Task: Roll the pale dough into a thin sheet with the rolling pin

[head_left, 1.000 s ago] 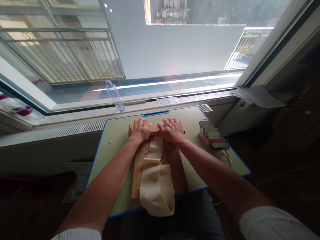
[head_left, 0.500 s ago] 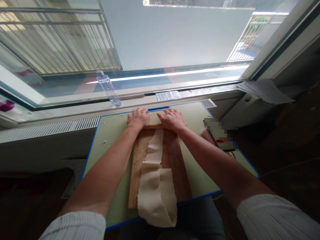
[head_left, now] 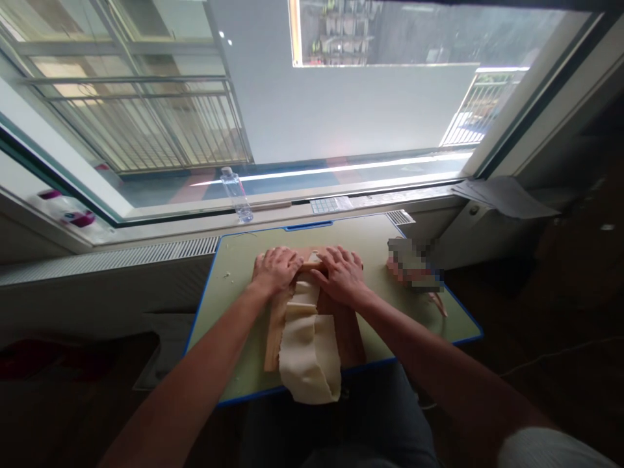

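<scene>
A wooden rolling pin (head_left: 312,266) lies crosswise on a long strip of pale dough (head_left: 308,354). My left hand (head_left: 277,268) rests over the pin's left part, fingers spread and stretched forward. Over the right part lies my right hand (head_left: 342,273), its fingers likewise apart; the pin shows between the two thumbs. Beneath is a wooden board (head_left: 351,344). The dough's near part is folded loosely and hangs past the board's front edge. A small end of dough shows beyond the pin. Both hands hide most of the pin.
The board sits on a pale green, blue-edged table (head_left: 414,322). To the right lies a blurred-out item (head_left: 414,263). A clear plastic bottle (head_left: 237,195) stands on the window sill, with papers (head_left: 504,196) farther right. A radiator grille (head_left: 160,257) runs behind the table.
Both hands and the rolling pin have moved toward me along the board, uncovering the board's far end. The view has tilted upward, showing more of the window.
</scene>
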{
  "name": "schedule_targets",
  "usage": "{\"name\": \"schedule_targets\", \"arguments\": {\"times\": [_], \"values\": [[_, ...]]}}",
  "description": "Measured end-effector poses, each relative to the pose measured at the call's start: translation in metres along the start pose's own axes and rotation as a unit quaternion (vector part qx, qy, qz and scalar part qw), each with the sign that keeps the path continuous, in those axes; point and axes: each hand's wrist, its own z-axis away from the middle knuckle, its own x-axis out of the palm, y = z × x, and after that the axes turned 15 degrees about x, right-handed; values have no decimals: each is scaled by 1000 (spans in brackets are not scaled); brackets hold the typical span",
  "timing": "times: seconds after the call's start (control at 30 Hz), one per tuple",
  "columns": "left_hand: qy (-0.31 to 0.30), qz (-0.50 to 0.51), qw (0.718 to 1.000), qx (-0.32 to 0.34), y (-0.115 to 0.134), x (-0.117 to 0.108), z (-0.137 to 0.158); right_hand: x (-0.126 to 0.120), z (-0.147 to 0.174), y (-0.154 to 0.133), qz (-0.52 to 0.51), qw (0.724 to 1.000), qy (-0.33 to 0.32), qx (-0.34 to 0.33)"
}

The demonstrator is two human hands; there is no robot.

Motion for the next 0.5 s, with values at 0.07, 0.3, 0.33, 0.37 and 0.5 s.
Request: {"name": "schedule_targets", "arguments": {"times": [0.07,0.3,0.33,0.37,0.5], "values": [[-6,35,999,16,-2,-5,9,-5,6,6,-7,1000,-13,-19],[124,119,984,-46,-6,-11,-3,-20,13,22,-12,1000,-17,10],[143,122,980,-66,-6,-10,-10,-21,15,26,-15,999,-20,37],[146,122,978,-82,-6,-8,-18,-21,18,30,-21,997,-24,66],[29,113,991,-72,3,2,-47,-26,27,45,-62,987,-33,141]]}}
